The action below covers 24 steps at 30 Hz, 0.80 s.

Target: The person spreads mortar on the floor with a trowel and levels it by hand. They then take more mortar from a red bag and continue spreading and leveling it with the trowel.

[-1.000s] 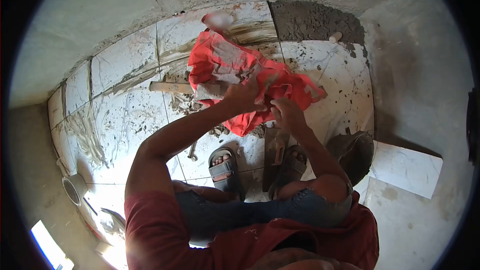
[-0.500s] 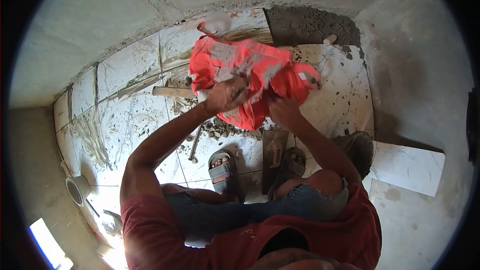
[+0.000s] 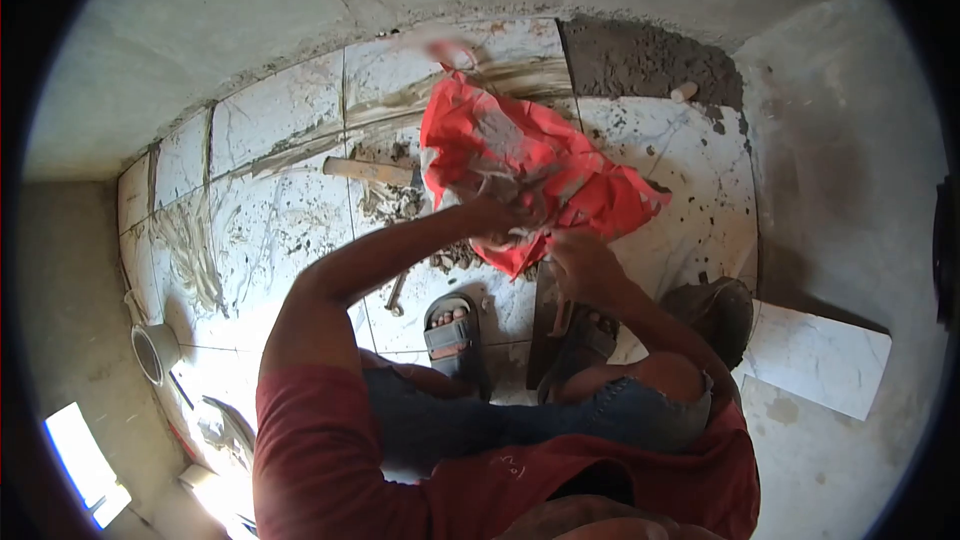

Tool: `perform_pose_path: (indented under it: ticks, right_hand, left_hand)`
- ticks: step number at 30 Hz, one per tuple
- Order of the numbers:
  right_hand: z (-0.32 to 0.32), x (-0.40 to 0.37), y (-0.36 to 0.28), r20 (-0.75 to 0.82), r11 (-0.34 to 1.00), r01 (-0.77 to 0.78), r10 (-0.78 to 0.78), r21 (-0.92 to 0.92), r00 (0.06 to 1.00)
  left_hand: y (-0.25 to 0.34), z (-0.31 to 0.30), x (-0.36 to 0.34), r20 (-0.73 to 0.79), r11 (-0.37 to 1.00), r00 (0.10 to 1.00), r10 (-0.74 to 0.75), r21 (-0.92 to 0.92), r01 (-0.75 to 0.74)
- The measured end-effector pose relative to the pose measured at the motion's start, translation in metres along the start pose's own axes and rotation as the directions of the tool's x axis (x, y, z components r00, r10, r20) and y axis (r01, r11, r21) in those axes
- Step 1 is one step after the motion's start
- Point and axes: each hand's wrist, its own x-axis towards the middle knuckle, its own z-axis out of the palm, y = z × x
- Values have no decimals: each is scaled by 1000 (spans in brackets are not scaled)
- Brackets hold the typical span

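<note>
A red cloth (image 3: 590, 175), smeared with grey mortar, hangs bunched over the tiled floor in front of me. My left hand (image 3: 492, 217) is pushed into its folds, fingers partly covered and closed on the fabric. At the cloth's near edge, my right hand (image 3: 583, 262) pinches a bit of it. A blurred strip trails from its far corner. Just left of the cloth lies a hammer (image 3: 368, 171) with a wooden handle, its head partly covered. Below my right hand, a flat trowel (image 3: 540, 345) rests between my sandals.
Wet mortar (image 3: 650, 65) fills a gap by the far wall, with a small pale cylinder (image 3: 684, 92) beside it. To the right are a dark bucket (image 3: 715, 315) and a loose tile (image 3: 815, 355). A metal tool (image 3: 396, 292) and mortar crumbs lie on the smeared floor tiles (image 3: 280, 215).
My left hand has moved right and slightly nearer, deeper into the cloth. The cloth has shifted right and spread at its right corner. The camera view has shifted slightly.
</note>
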Motion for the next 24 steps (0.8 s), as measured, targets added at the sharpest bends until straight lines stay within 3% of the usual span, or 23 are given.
perform_pose_path:
  ticks: [1, 2, 3, 4, 6, 8, 9, 11, 12, 14, 15, 16, 17, 18, 20, 21, 23, 24]
  right_hand:
    - [-14, 10, -1, -267, 993, 103, -117, -65, 957]
    - [-25, 20, 1, -509, 971, 179, -235, -158, 828]
    - [-31, 31, 3, -514, 973, 171, -229, -158, 827]
    - [-38, 44, 6, -529, 967, 102, -214, -232, 821]
    - [-34, 50, 13, -540, 951, 34, -203, -306, 817]
    - [1, 56, 38, -175, 939, -27, -36, -344, 984]
    - [20, 54, 50, -175, 936, -25, -39, -350, 984]
    - [49, 44, 66, -265, 896, -37, -91, -443, 960]
    - [46, 47, 67, -264, 893, -35, -95, -449, 960]
    - [45, 44, 65, -199, 890, -58, -37, -452, 979]
    - [42, 45, 68, -198, 888, -63, -32, -455, 980]
    - [37, 47, 74, -257, 891, -18, -112, -454, 960]
    - [31, 51, 82, -312, 890, 32, -192, -454, 930]
    - [18, 56, 91, -307, 890, 33, -192, -455, 932]
    - [-8, 62, 112, -301, 835, -128, -46, -534, 953]
    - [-16, 63, 124, -300, 839, -134, -36, -528, 953]
    - [-31, 65, 143, -437, 735, -309, 18, -604, 899]
    - [-37, 66, 138, -439, 732, -319, 30, -602, 898]
  left_hand:
    - [-5, -22, 11, 188, 991, 981, -47, -116, 70]
    - [-10, -35, 20, 374, 965, 925, -65, -211, 154]
    - [-16, -33, 20, 283, 806, 918, -279, -450, 384]
    - [-23, -34, 20, 281, 811, 920, -275, -446, 379]
    - [-38, -34, 16, -212, 922, 909, -358, -233, 309]
    - [-61, -30, 1, -547, 871, 789, -280, 201, 449]
    - [-74, -27, -5, -553, 869, 785, -281, 201, 453]
    - [-108, -16, -19, -556, 659, 502, -663, -115, 743]
    - [-137, -4, -30, -560, 657, 496, -663, -118, 744]
    - [-181, 22, -49, -533, 942, 795, -290, -13, 335]
    - [-177, 17, -47, -536, 944, 794, -287, -16, 330]
    - [-168, 9, -45, -315, 707, 712, -627, -615, 350]
    - [-159, 0, -44, 74, 157, 651, -755, -945, 289]
    - [-155, -9, -44, 76, 152, 651, -755, -946, 286]
    - [-147, -14, -45, -252, 449, 469, -847, -811, 376]
    - [-140, -7, -43, -245, 448, 477, -844, -811, 377]
    - [-124, 9, -37, -323, 637, 602, -730, -639, 431]
    - [-115, 19, -36, -390, 749, 670, -632, -530, 398]
